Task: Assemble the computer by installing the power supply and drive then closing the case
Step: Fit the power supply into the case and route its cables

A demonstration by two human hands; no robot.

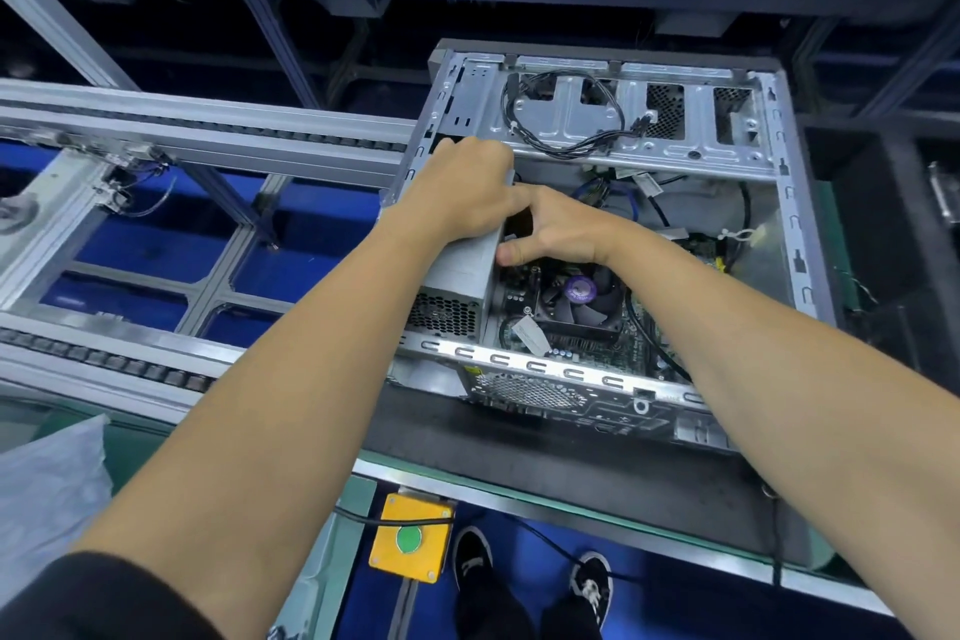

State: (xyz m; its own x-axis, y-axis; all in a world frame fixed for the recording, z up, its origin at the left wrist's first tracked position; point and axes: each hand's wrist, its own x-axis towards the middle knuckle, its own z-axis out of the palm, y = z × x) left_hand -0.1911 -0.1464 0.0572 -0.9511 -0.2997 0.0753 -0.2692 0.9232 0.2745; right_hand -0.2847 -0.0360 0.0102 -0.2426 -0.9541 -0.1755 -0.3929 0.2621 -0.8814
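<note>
An open metal computer case [789, 182] lies on its side on a black mat. The grey power supply [462, 270] sits in the case's near left corner, its mesh end facing me. My left hand [467, 192] lies over its far top edge with the fingers curled round it. My right hand [556, 229] grips the supply's inner side, thumb pressed on the edge. To the right of the supply the CPU fan [579, 299] sits on the motherboard. A metal drive bracket [623, 125] with black cables spans the far part of the case.
A conveyor frame of aluminium rails [208, 135] runs to the left of the case. A yellow box with a green button [410, 538] hangs below the bench edge. A grey plastic bag [47, 494] lies at the near left. My shoes stand on the blue floor below.
</note>
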